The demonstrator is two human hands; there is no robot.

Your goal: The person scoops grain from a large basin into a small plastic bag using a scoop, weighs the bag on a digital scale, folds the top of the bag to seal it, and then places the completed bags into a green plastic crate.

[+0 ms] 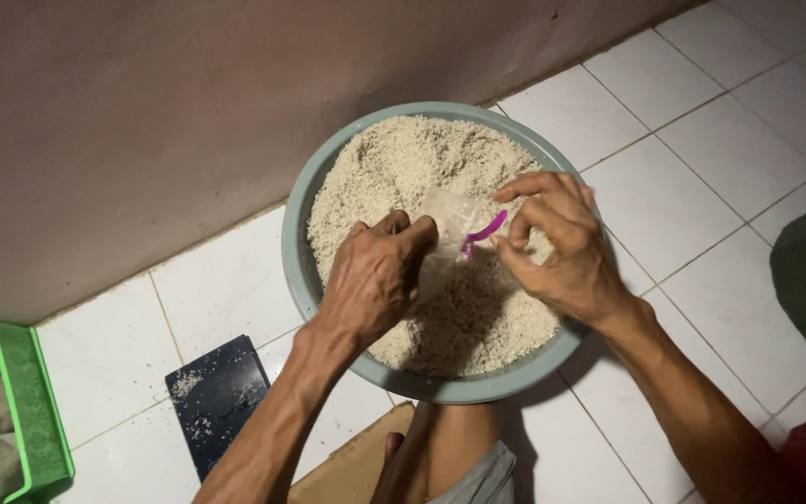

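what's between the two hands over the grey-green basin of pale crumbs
In the head view, a small clear plastic bag and a pink plastic spoon lie between the left hand and right hand.

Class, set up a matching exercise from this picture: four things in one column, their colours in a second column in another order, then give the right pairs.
Things:
1. basin
2. small scoop
3. basket
4. flat slab on the floor

Colours:
A. bright green
B. dark, speckled with grains
C. grey-green
D. pink

Pairs: 1-C, 2-D, 3-A, 4-B
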